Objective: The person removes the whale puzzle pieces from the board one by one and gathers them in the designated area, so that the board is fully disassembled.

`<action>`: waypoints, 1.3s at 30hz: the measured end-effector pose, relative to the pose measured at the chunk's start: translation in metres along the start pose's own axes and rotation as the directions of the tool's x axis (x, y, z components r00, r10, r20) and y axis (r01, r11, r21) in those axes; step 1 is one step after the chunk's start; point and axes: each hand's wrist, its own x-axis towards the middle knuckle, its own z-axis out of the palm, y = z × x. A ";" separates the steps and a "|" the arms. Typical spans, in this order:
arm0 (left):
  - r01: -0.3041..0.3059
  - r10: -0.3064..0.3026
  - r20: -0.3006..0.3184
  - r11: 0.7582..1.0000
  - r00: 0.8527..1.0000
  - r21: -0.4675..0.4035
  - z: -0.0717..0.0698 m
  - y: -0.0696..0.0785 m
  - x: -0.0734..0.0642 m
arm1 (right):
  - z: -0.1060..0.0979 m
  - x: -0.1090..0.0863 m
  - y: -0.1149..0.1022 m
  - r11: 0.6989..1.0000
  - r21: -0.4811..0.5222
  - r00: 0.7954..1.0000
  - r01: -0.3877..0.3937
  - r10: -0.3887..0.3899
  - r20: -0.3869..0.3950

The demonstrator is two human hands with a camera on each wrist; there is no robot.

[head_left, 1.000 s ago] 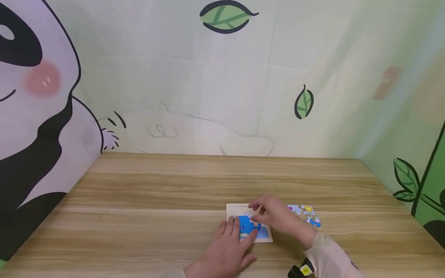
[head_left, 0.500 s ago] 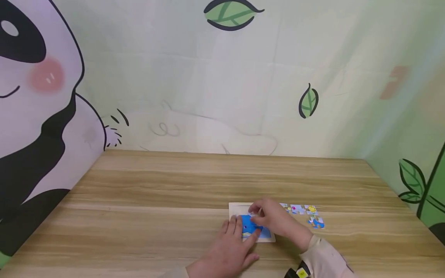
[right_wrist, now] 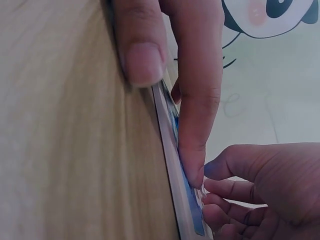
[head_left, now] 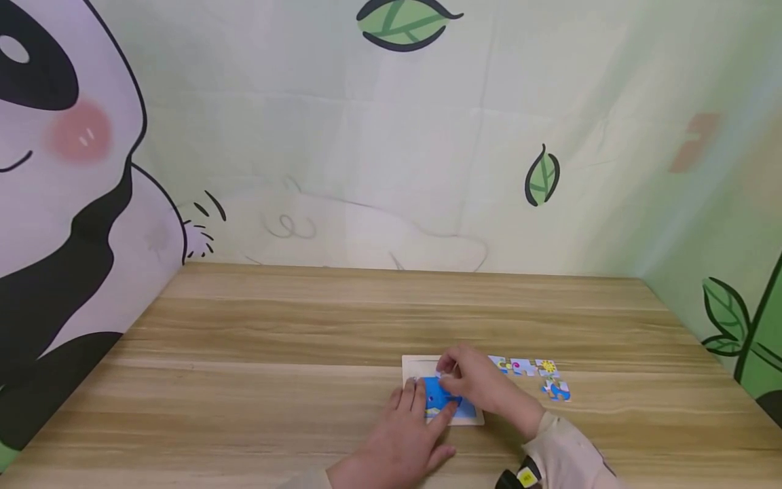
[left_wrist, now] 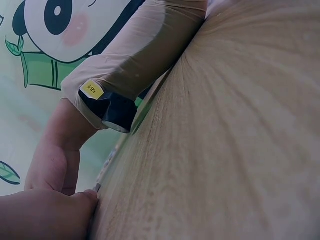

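Note:
A small whale jigsaw puzzle lies in a pale frame (head_left: 421,363) on the table, its blue whale (head_left: 435,394) partly assembled. My left hand (head_left: 397,431) rests on the puzzle's left and lower part with fingers extended, index finger and thumb touching it. My right hand (head_left: 479,384) is over the frame's upper right, thumb and fingertips pinching a puzzle piece (head_left: 438,374) that is mostly hidden by them. In the right wrist view the right hand (right_wrist: 270,190) has curled fingers by the puzzle edge, while the left index finger (right_wrist: 197,115) presses down on the puzzle.
Loose puzzle pieces lie right of the frame: a sun piece (head_left: 547,367), a piece with a pink spiral (head_left: 519,367) and a blue piece (head_left: 556,390). The wooden table (head_left: 244,380) meets a wall (head_left: 342,170) printed with a panda and leaves.
My right hand has shifted slightly toward the left hand, its fingertips lower and closer to the whale. More loose pieces show beside it. The left hand stays on the puzzle.

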 end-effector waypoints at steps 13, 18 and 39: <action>-0.001 0.001 -0.021 1.000 1.000 -0.004 0.000 0.000 -0.001 | 0.000 0.005 -0.005 1.000 0.013 1.000 -0.001 0.001 0.022; -0.001 0.000 -0.014 1.000 1.000 -0.025 0.001 -0.001 0.000 | 0.001 0.007 -0.004 1.000 0.015 1.000 0.011 -0.011 0.027; 0.007 -0.005 0.055 0.999 0.998 -0.046 -0.003 0.001 0.002 | -0.003 0.006 -0.005 0.997 -0.002 0.996 0.072 -0.072 0.057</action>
